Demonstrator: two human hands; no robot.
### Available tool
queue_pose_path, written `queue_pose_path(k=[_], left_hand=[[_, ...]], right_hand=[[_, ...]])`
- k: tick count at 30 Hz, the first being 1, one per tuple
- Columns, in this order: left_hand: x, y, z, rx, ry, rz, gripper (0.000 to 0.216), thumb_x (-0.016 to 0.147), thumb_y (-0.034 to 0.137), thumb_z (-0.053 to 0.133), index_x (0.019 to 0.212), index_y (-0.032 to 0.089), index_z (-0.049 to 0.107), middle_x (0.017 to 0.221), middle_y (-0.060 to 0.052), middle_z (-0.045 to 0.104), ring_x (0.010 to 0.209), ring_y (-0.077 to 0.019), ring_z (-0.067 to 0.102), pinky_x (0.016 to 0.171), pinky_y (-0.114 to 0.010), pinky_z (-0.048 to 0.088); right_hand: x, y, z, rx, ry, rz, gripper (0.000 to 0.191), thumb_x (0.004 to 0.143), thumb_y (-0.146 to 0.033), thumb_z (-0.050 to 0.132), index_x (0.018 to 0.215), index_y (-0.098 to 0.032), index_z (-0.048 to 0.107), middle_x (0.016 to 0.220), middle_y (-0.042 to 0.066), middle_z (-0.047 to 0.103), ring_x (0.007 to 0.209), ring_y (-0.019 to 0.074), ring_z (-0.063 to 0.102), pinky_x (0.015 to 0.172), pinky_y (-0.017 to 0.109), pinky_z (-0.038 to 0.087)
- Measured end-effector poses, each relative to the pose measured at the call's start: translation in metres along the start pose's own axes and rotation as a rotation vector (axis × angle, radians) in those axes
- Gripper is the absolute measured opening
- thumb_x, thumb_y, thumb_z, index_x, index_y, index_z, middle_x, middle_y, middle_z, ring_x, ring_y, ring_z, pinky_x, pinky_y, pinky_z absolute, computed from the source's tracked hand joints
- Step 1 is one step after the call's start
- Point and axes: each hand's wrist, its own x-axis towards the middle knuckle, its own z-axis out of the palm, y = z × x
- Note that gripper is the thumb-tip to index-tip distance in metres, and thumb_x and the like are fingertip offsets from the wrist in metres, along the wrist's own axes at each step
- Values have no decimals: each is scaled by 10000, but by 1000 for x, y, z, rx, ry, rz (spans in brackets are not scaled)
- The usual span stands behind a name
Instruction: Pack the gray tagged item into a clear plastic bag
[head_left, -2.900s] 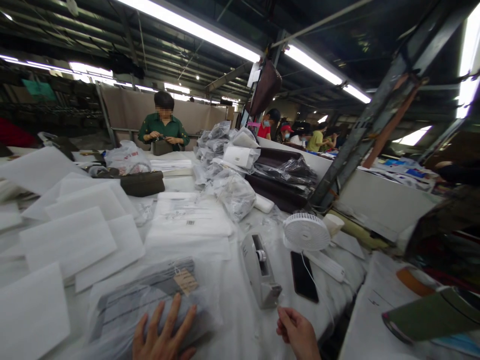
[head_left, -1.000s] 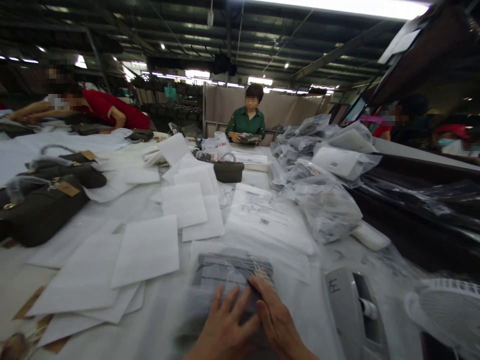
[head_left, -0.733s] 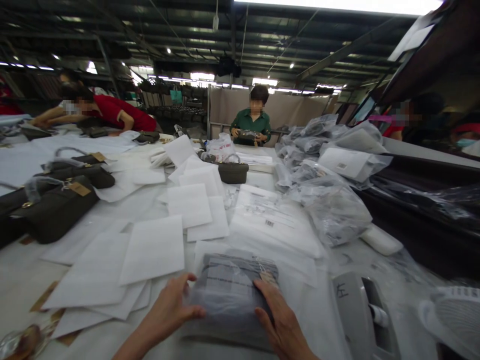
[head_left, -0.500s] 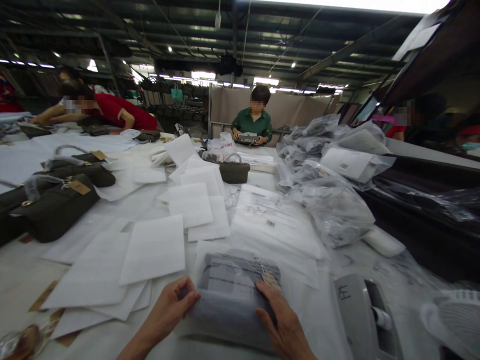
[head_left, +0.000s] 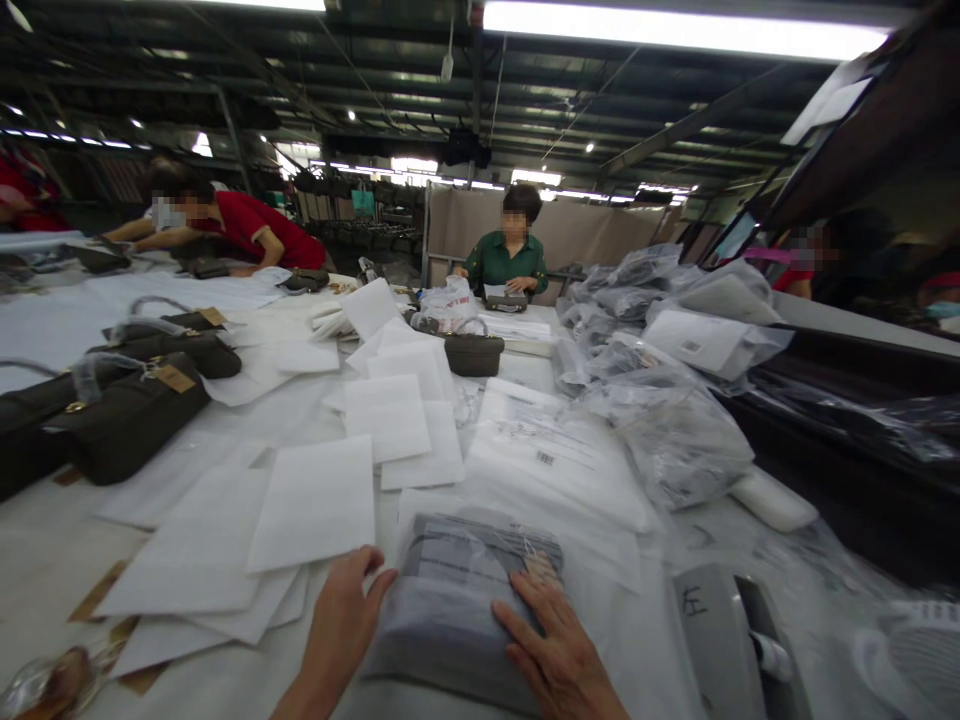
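A grey item sealed in a clear plastic bag (head_left: pixel 457 590), with a brown tag near its right corner, lies on the white table just in front of me. My left hand (head_left: pixel 341 625) rests against the bag's left edge, fingers curled at its side. My right hand (head_left: pixel 551 655) lies flat on top of the bag's right part, fingers stretched out and pressing down.
White foam sheets (head_left: pixel 315 505) are spread to the left, a stack of flat printed bags (head_left: pixel 551 450) lies behind. Dark handbags (head_left: pixel 127 420) sit far left, filled plastic bags (head_left: pixel 667 425) to the right, a tape dispenser (head_left: pixel 724 640) at the near right. Other people work at the table's far end.
My right hand has slid from the bag's right edge onto its top and flattened. My left hand has eased slightly at the left edge. The view tilted a little.
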Motion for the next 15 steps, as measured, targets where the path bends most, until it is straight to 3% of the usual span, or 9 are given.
queue_pose_path(k=[1,3,5,6,9,12,15], left_hand=[[-9,5,-3,57,97,134,151,857,342,577,900,214,644,940,-49,665,919,-233,584,861,-366,425],[-30,15,-5,200,241,529,252,862,167,555,1080,275,622,1117,-49,651,1050,-205,564,955,-360,404],[-48,22,3,377,220,872,394,856,143,546,1212,309,567,1218,-59,623,1138,-221,542,987,-385,412],[-54,24,9,465,163,932,443,847,184,565,1271,309,531,1276,-73,591,1195,-261,510,996,-428,418],[-56,17,29,651,47,860,589,807,261,625,1366,314,448,1388,-108,494,1270,-355,437,952,-491,480],[-49,-1,39,654,-21,814,670,807,139,603,1406,341,380,1455,-112,408,1307,-312,410,953,-400,514],[-48,-22,43,633,-17,852,654,847,127,537,1423,363,335,1477,-101,371,1314,-306,409,954,-394,522]], right_hand=[[0,-1,0,-8,1,-1,397,899,-305,537,1294,-346,532,1349,116,544,1227,304,522,910,521,534],[-1,-1,2,-16,0,2,385,896,-313,542,1279,-347,546,1348,115,545,1225,311,523,907,523,535],[-2,0,5,-9,6,8,376,896,-302,540,1270,-341,554,1355,109,539,1233,306,516,924,517,527],[-3,1,6,1,11,8,379,897,-293,538,1274,-336,551,1363,107,532,1240,303,510,938,515,520],[-4,3,8,44,9,6,411,896,-265,532,1303,-324,524,1402,101,494,1264,306,484,974,531,490],[-3,-3,3,97,-35,54,451,901,-253,522,1347,-301,477,1447,94,442,1318,317,415,1033,568,421],[-6,-14,-12,229,-79,147,529,891,-228,528,1404,-258,399,1470,84,413,1357,282,360,1091,534,365]])
